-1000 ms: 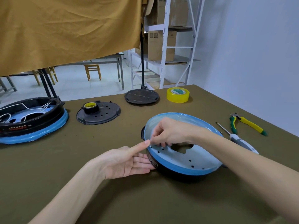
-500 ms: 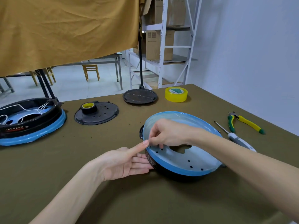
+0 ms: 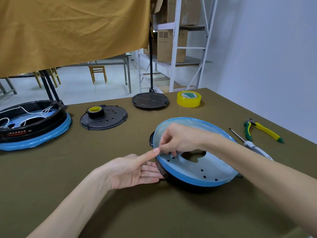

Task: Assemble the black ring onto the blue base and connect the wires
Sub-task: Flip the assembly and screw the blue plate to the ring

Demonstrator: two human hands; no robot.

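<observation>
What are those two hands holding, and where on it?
Both are on the blue base at its near-left rim. The right hand pinches the edge; the left hand steadies the black ring beneath with straight fingers.

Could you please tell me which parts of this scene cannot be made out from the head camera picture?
- Right hand fingertips: curled under the hand; what they pinch is hidden.
- Black ring: mostly covered by the pale blue round base.
- White-handled screwdriver: handle end hidden behind the right forearm.

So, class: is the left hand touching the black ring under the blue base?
Touching. The head view shows the left hand's straight fingers meeting the side of the black ring, below the blue base.
</observation>
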